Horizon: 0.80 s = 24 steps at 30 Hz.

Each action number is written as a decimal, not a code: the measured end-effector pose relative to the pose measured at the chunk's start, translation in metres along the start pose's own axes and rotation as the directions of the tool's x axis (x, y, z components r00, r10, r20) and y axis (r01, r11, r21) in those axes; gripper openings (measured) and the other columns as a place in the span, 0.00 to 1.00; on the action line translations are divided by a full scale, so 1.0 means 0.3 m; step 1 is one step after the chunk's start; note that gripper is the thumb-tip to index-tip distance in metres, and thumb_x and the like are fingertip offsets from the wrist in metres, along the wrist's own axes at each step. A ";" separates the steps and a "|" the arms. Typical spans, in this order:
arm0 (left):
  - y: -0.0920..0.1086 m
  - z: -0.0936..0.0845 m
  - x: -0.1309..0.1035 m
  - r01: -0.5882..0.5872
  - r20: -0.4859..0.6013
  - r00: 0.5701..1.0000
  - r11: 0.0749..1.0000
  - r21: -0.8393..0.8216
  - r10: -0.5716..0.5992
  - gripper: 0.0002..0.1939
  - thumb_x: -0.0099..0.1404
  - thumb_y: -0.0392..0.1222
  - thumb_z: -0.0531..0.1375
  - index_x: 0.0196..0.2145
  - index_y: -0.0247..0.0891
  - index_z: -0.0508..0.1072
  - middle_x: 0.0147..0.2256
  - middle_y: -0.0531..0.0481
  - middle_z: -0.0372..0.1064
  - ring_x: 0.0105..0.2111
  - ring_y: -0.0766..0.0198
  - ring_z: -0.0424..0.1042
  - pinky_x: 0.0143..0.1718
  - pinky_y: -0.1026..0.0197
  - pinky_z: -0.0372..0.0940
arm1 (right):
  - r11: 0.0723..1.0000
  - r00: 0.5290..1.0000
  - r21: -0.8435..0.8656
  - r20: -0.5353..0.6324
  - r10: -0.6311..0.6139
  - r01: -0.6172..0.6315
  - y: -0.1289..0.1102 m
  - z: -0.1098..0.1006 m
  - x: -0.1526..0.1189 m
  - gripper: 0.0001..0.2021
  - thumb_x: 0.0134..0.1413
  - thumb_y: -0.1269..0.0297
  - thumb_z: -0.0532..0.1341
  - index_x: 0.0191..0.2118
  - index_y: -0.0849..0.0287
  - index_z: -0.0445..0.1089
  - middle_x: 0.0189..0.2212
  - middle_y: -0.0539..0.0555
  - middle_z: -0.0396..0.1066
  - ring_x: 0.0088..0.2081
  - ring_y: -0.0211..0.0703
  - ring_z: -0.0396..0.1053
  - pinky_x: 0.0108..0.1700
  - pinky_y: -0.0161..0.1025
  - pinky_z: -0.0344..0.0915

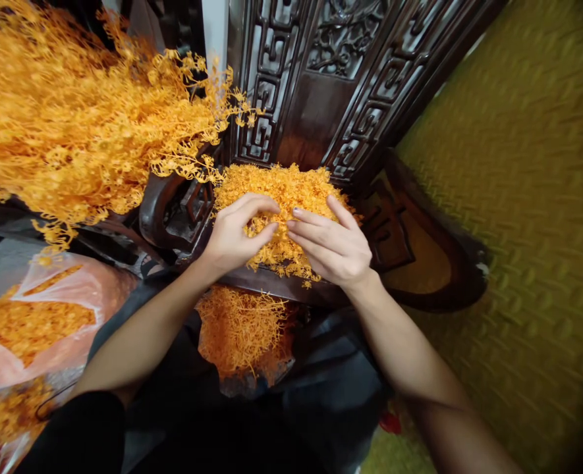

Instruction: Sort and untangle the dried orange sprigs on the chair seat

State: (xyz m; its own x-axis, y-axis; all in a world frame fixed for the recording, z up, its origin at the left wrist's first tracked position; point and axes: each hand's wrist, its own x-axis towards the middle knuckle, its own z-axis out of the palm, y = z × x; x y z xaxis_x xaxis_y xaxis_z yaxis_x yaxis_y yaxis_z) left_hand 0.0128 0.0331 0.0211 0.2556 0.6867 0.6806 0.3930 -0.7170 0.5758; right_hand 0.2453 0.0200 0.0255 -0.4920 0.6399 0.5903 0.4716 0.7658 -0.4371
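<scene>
A heap of small orange-yellow plastic-looking flower pieces (291, 187) covers the seat of a dark carved wooden chair. Above its left part is my left hand (242, 227), fingers curved and thumb apart, with a gap between them and nothing visible inside. My right hand (333, 243) hovers over the right side of the heap, its fingers stretched out towards the left hand and its thumb raised. The fingertips of both hands come close together over the flowers. Whether they brush the pieces I cannot tell.
A large bunch of branching orange sprays (88, 125) spreads at the left. Below it lies a pinkish plastic bag (108, 283) with orange pieces. Orange stems (242, 329) fill a container between the knees. The carved chair back (304, 118) rises behind; a yellow-green textured surface (528, 197) is at right.
</scene>
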 end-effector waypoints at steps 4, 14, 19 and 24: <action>0.043 -0.014 -0.005 -0.113 -0.004 0.994 0.992 -0.052 0.113 0.05 0.67 0.36 0.62 0.40 0.41 0.77 0.45 0.46 0.77 0.46 0.61 0.77 0.51 0.53 0.74 | 0.997 0.997 -0.072 0.076 -0.013 0.019 -0.041 -0.024 -0.018 0.12 0.62 0.64 0.65 0.47 0.37 0.79 0.48 0.44 0.80 0.58 0.51 0.74 0.74 0.63 0.48; 0.072 -0.041 -0.030 -0.183 -0.024 0.983 0.983 -0.020 0.182 0.07 0.67 0.33 0.62 0.40 0.41 0.78 0.46 0.46 0.77 0.46 0.62 0.77 0.49 0.54 0.74 | 0.977 0.994 -0.192 -0.033 -0.105 0.097 -0.036 -0.007 -0.065 0.14 0.62 0.62 0.66 0.49 0.32 0.77 0.43 0.45 0.81 0.51 0.53 0.77 0.69 0.68 0.57; 0.032 -0.043 -0.031 -0.083 -0.017 0.996 0.996 -0.020 0.082 0.06 0.67 0.34 0.63 0.41 0.39 0.77 0.46 0.46 0.76 0.49 0.60 0.76 0.53 0.53 0.72 | 0.947 0.958 -0.310 -0.286 -0.010 -0.083 0.001 0.047 -0.076 0.15 0.62 0.59 0.64 0.53 0.35 0.76 0.46 0.52 0.77 0.55 0.59 0.73 0.69 0.71 0.51; -0.009 -0.038 -0.030 -0.040 -0.033 0.999 0.999 -0.034 0.039 0.06 0.66 0.34 0.63 0.41 0.38 0.77 0.47 0.46 0.76 0.49 0.60 0.76 0.54 0.52 0.71 | 0.879 0.921 -0.466 -0.288 -0.261 0.103 -0.095 0.044 0.015 0.40 0.67 0.64 0.56 0.75 0.31 0.33 0.76 0.47 0.41 0.74 0.64 0.46 0.69 0.79 0.26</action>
State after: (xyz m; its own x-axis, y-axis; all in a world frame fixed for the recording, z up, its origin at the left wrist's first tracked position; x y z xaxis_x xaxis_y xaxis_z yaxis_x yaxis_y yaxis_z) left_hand -0.0006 0.0275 0.0187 0.2414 0.6538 0.7171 0.3521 -0.7476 0.5631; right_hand 0.2200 0.0020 0.0316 -0.3659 0.3714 0.8534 0.7046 0.7096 -0.0068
